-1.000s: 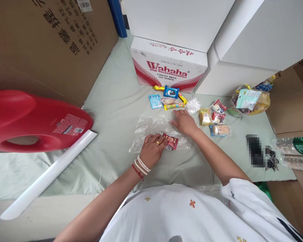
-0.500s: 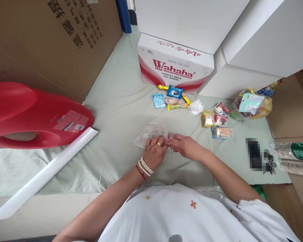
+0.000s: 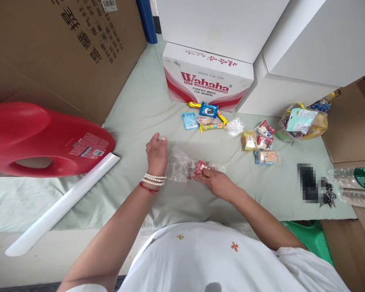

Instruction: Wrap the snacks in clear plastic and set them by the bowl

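A crumpled clear plastic bag (image 3: pixel 179 167) lies on the pale green sheet (image 3: pixel 134 121) in front of me. A red snack packet (image 3: pixel 200 167) sits at its mouth. My right hand (image 3: pixel 214 181) pinches the red packet and the bag's edge. My left hand (image 3: pixel 157 153) is lifted just left of the bag, fingers loosely curled and holding nothing, with bead bracelets on the wrist.
Small snack packets (image 3: pixel 205 117) lie before a Wahaha water carton (image 3: pixel 208 83); more packets (image 3: pixel 260 144) and a full snack bag (image 3: pixel 304 121) lie right. A red jug (image 3: pixel 45 140) and white tube (image 3: pixel 63 202) lie left. Cardboard boxes (image 3: pixel 63 52), white boxes (image 3: pixel 292 61), keys (image 3: pixel 327 194) and bottles (image 3: pixel 353 178) surround.
The flat clear bag has been gathered into a crumpled bunch round the red packet. My left hand let go and rose to the left; my right hand took hold of the packet.
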Demonstrator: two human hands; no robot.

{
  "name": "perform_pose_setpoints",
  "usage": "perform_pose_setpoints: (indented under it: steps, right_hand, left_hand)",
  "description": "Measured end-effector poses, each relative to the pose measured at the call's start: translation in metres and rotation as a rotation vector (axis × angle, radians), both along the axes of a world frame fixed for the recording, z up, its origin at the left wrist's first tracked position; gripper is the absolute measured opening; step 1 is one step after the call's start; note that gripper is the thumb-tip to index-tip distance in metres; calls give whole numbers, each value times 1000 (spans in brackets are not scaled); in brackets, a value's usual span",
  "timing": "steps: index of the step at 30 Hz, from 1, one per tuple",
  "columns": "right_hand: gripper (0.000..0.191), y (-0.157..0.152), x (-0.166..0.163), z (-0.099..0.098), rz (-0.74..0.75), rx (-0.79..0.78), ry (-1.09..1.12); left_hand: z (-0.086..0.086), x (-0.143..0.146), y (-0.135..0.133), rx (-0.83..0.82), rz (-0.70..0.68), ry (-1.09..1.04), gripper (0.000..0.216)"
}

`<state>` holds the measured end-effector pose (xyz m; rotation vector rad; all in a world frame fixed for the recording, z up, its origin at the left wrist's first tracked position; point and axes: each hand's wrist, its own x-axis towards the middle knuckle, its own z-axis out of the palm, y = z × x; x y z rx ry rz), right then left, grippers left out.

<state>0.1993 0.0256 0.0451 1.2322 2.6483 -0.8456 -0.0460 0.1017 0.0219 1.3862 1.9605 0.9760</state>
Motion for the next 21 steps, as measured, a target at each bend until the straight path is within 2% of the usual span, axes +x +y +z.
perform_pose_setpoints:
  steps: [2,5,7,9,12,15,18,21]
  right_hand:
    - [58,1,0,-2,1,5,23]
    - [55,2,0,-3,-19,8,55]
    - [54,3,0,-3,-30,0,76]
    - [52,4,0,-2,-37,-11,97]
    - [50,5,0,-3,-40,-22,138]
    - [50,5,-1,-6,-38,-20,156]
    - [50,4,-2,-10,-54,-20,172]
    - [48,2,-4,-15,-87,-25,284]
  left_hand:
    - [4,2,1,-71,-150,79,37]
    - [11,-3,-15,-133,-370,193,17]
    - [20,-14,-30,-164,-408,193,11]
    - [32,-25,-43,-241,-379,113,11]
    - [54,-29,-57,-381,-320,-194,15]
    - [69,-9,-62,-438,-314,-604,29]
    - [66,23,-56,-420,-281,-880,32]
    - [50,51,-46,-421,-246,-1039,26]
